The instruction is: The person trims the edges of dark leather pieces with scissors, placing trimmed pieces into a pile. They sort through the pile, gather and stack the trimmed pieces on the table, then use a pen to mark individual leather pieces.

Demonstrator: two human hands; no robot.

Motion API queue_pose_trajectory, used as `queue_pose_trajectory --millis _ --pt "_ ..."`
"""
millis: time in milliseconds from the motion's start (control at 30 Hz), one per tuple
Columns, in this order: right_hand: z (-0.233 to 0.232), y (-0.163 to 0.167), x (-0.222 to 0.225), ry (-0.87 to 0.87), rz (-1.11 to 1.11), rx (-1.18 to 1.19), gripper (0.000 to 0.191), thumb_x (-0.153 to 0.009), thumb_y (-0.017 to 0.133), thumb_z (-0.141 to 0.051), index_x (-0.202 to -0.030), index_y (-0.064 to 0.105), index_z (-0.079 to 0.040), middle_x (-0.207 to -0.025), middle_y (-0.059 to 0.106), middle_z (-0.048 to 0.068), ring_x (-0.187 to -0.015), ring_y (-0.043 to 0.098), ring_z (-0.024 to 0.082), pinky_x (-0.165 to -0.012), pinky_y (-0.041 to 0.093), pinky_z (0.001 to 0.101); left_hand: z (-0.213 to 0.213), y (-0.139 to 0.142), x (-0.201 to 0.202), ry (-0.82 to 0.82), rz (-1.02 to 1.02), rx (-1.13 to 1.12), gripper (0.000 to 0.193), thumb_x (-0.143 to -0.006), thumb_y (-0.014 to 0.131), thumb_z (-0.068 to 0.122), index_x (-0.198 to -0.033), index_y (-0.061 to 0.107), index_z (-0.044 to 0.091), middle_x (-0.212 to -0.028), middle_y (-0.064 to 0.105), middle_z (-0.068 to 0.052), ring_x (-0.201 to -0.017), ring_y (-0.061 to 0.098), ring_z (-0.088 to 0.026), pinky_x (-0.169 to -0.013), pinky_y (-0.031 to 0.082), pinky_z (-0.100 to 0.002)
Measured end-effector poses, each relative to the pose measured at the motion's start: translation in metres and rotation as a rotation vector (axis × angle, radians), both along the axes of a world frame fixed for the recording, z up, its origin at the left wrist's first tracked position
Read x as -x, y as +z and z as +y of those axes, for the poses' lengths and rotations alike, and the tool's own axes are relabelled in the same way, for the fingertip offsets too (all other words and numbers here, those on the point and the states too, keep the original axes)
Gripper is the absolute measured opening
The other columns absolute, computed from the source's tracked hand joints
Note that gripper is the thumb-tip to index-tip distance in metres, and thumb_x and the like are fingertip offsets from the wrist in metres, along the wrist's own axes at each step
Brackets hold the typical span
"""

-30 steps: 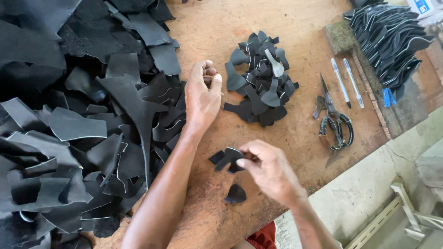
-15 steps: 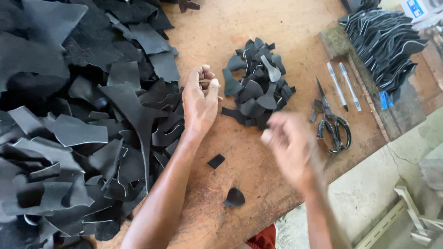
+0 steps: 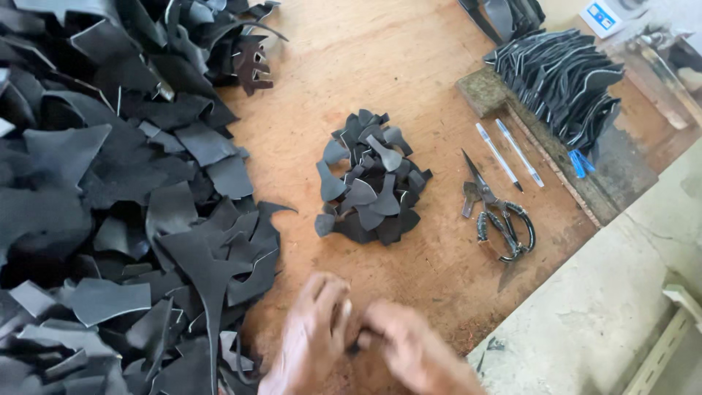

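Left hand (image 3: pixel 311 333) and right hand (image 3: pixel 409 351) meet, blurred, over surface (image 3: pixel 409 80) | grip: cannot tell | small dark piece (image 3: pixel 356 341) between fingertips | risk: slips into scrap heap (image 3: pixel 110 190)

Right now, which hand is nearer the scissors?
Right. The right hand is below-left of the scissors; the left hand sits farther left, beside the black scrap heap.
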State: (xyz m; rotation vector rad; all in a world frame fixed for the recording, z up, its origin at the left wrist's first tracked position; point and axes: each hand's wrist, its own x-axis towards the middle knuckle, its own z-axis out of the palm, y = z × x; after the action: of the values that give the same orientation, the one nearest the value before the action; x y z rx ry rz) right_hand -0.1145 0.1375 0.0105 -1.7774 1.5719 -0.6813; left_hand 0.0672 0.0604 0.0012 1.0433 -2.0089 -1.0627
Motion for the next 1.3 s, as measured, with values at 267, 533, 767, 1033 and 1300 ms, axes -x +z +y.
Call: queue_pose_trajectory --millis 267,533,767,1033,1300 --pt "-0.087 0.016 0.040 -0.401 -0.086 0.297 0.042 -0.095 0.070 -0.015 -0.132 0.055 -0.001 -0.120 0.066 0.015 -0.105 0.066 0.028 -0.086 0.054 0.0375 -0.010 -0.023 -0.030 -0.111 -0.243 0.211 0.041 -0.069 0.069 -0.005 -0.110 0.065 0.002 -0.111 0.061 -0.014 -0.109 0.057 -0.036 -0.087 0.050 -0.042" --pt "-0.063 -0.004 0.065 -0.422 0.150 0.186 0.087 -0.079 0.080 -0.040 -0.149 0.039 -0.008 -0.150 0.044 0.018 -0.137 0.046 0.034 -0.108 0.043 0.0455 -0.002 -0.019 -0.013 0.191 -0.151 0.284 0.059 -0.078 0.076 0.005 -0.133 0.054 -0.001 -0.137 0.052 -0.024 -0.128 0.050 -0.042 -0.104 0.046 -0.047" --pt "-0.078 -0.024 0.072 -0.334 0.201 0.268 0.125 -0.071 0.073 -0.067 -0.160 0.004 -0.012 -0.165 -0.001 0.026 -0.152 0.003 0.047 -0.118 0.017 0.0575 -0.031 -0.024 0.051 0.233 -0.262 0.121 0.127 -0.060 0.092 0.034 -0.155 0.015 0.001 -0.164 0.006 -0.031 -0.152 0.004 -0.055 -0.118 0.009 -0.062" --pt "-0.112 -0.038 0.056 -0.307 0.398 0.262 0.098 -0.090 0.064 -0.059 -0.162 0.013 -0.015 -0.166 0.000 0.028 -0.151 -0.001 0.054 -0.120 0.005 0.0627 -0.086 -0.038 0.091 0.252 -0.287 0.282 0.111 -0.070 0.071 -0.010 -0.164 0.015 0.008 -0.169 0.003 -0.030 -0.154 0.000 -0.057 -0.124 0.006 -0.063" --pt "-0.126 -0.035 0.057 -0.334 0.400 0.318 0.084 -0.094 0.058 -0.062 -0.158 0.030 -0.016 -0.158 0.027 0.026 -0.147 0.020 0.052 -0.120 0.017 0.0583 -0.109 -0.039 0.094 0.096 -0.289 0.161 0.108 -0.065 0.077 0.002 -0.159 0.026 0.018 -0.162 0.013 -0.026 -0.150 0.007 -0.052 -0.122 0.010 -0.057"
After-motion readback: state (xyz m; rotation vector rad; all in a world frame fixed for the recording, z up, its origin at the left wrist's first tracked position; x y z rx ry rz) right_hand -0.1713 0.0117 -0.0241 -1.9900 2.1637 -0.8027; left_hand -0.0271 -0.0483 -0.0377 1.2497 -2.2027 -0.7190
